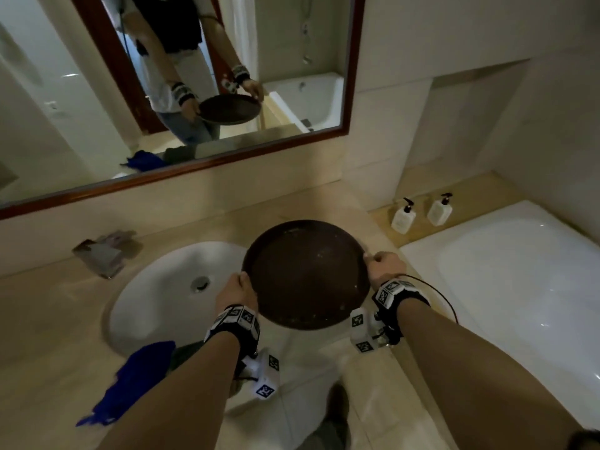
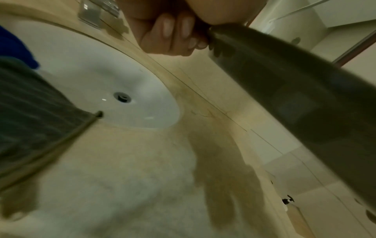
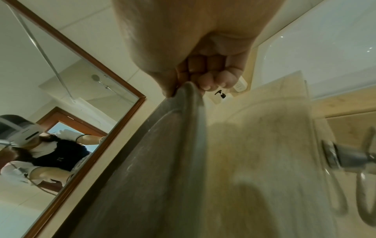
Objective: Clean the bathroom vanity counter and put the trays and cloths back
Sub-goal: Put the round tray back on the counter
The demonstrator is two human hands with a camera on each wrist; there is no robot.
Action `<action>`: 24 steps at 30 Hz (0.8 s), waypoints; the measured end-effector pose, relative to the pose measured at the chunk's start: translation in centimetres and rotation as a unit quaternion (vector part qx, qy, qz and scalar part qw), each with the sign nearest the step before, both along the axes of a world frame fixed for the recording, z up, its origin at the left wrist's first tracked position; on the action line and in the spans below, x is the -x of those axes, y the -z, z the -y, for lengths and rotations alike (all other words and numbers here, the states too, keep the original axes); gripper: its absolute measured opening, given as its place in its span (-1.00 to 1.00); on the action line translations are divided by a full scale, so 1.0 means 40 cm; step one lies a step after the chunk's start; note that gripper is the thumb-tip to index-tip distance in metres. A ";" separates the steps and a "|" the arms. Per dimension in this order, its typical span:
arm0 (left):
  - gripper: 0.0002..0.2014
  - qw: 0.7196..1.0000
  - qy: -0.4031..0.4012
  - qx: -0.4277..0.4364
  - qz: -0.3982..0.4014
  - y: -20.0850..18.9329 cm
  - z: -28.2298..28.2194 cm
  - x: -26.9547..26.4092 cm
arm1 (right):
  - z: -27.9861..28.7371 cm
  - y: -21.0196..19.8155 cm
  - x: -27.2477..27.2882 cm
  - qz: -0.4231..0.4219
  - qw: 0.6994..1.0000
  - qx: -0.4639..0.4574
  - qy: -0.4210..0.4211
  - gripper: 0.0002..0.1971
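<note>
Both forearms reach forward from the bottom of the head view, each strapped with a black wrist band carrying white marker blocks. Left hand (image 1: 236,291) grips the near-left rim of a round dark-brown tray (image 1: 306,274), its fingers (image 2: 175,30) curled under the edge and pressed together; right hand (image 1: 384,267) grips the opposite rim, fingers (image 3: 209,80) folded tight beneath it with the thumb side on top. That tray is shallow, with a raised lip and a matte surface flecked with pale specks and smears — it is held in the air over the beige marbled counter (image 1: 58,319), its left part overhanging the right edge of the oval white sink (image 1: 156,303). Bare stone lies beyond the tray toward the wall and along the counter's right edge, which meets a white bathtub (image 1: 506,274). Two white pump bottles (image 1: 420,214) stand side by side on a ledge at the tub's head, well apart from the tray. A square chrome faucet (image 1: 100,254) sits behind the sink on the left. Near the counter's front edge lie a bright blue cloth (image 1: 136,378) and, just beside it, a ribbed grey cloth (image 2: 30,116). A wood-framed mirror (image 1: 227,157) runs along the wall and reflects the person holding the tray.
</note>
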State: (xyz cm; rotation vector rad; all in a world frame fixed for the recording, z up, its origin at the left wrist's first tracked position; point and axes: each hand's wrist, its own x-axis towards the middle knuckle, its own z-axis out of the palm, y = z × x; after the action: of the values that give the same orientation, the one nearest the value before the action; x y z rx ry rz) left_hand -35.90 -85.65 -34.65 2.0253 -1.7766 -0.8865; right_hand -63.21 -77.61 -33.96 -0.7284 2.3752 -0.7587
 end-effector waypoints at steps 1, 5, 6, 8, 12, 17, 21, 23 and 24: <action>-0.63 1.000 0.006 0.001 0.006 0.006 0.028 0.034 | 0.017 0.000 0.030 -0.003 1.000 -0.003 0.001 -0.66; -0.64 1.000 0.014 0.010 0.007 0.015 0.136 0.169 | 0.091 -0.004 0.143 -0.008 1.000 -0.025 0.008 -0.63; -0.64 1.000 0.012 0.011 0.004 0.015 0.158 0.201 | 0.112 -0.005 0.169 -0.010 0.999 -0.029 0.013 -0.60; -0.62 1.000 0.009 0.008 0.011 0.018 0.193 0.256 | 0.148 -0.009 0.219 -0.018 0.999 -0.025 0.014 -0.59; -0.58 1.000 0.005 0.009 0.001 0.018 0.260 0.345 | 0.222 -0.019 0.313 -0.020 1.000 -0.018 -0.003 -0.63; -0.61 1.000 -0.007 -0.016 -0.013 0.016 0.305 0.409 | 0.283 -0.001 0.381 -0.035 0.997 -0.048 -0.042 -0.62; -0.59 0.999 -0.022 -0.025 0.009 0.058 0.338 0.437 | 0.328 0.027 0.422 -0.035 0.995 -0.069 -0.069 -0.62; -0.58 0.999 -0.033 -0.031 0.026 0.081 0.349 0.451 | 0.355 0.037 0.442 -0.029 0.993 -0.077 -0.079 -0.62; -0.59 0.998 -0.037 -0.033 0.031 0.090 0.356 0.458 | 0.371 0.039 0.453 -0.031 0.992 -0.082 -0.088 -0.62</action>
State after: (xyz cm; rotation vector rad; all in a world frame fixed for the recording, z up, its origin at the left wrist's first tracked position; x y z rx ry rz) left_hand -54.23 -99.87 -38.24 2.1682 -1.7128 -0.8804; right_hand -81.35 -92.43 -35.53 -0.8883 2.3568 -0.4682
